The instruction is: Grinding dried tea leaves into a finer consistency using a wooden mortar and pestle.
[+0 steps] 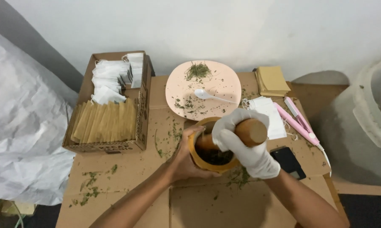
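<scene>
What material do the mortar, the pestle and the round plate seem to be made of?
Mortar: probably wood, smooth orange-brown finish.
Pestle: likely the same wood, matching colour, slight sheen.
Plate: pale pink, perhaps plastic or ceramic; the even matte surface leaves it open.

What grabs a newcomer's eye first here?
At centre, the right hand in a white glove grips a wooden pestle standing in a wooden mortar, which the bare left hand steadies. Behind it sits a pink plate with green herb scraps and a white spoon. At left is a cardboard box of paper sachets.
</scene>
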